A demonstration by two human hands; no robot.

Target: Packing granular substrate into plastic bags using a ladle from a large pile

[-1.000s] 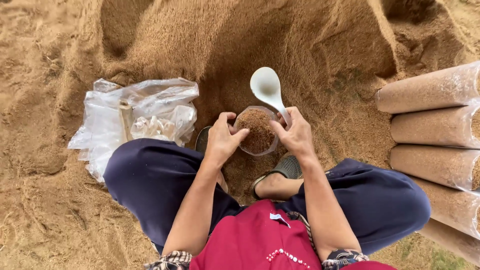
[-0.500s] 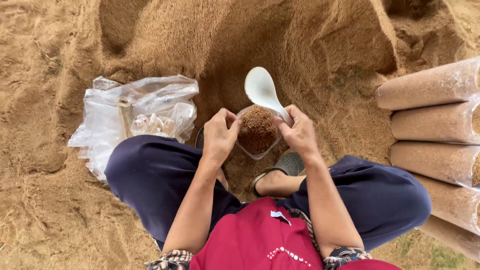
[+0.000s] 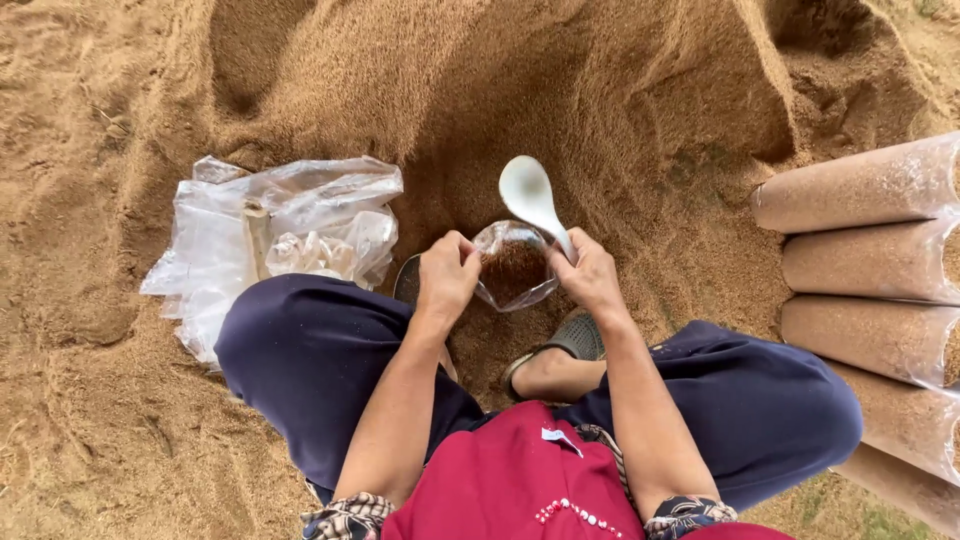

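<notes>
Fingers of both hands curled shut on the rim of a small clear plastic bag part-filled with brown sawdust-like material (image 3: 514, 272). Bag sits upright at scene centre, mouth open, just in front of the person's knees.

Left to right:
- far left: loose tan sawdust ground (image 3: 90, 200), piled into a big mound at the far side.
- left of centre: crumpled heap of empty clear plastic bags (image 3: 270, 235) lying on the sawdust, touching the person's left thigh.
- left hand (image 3: 447, 275) pinches the bag's left edge, thumb and fingertips closed on the plastic.
- right hand (image 3: 592, 277) pinches the bag's right edge and also clamps the handle of a white plastic scoop spoon (image 3: 530, 195); spoon bowl sticks up on the far side of the bag, looks empty.
- near, below right hand: grey sandal (image 3: 568, 345) on one foot.
- right edge: stack of long cylindrical clear bags packed with tan sawdust (image 3: 860, 250), lying on their sides, well apart from the hands.
</notes>
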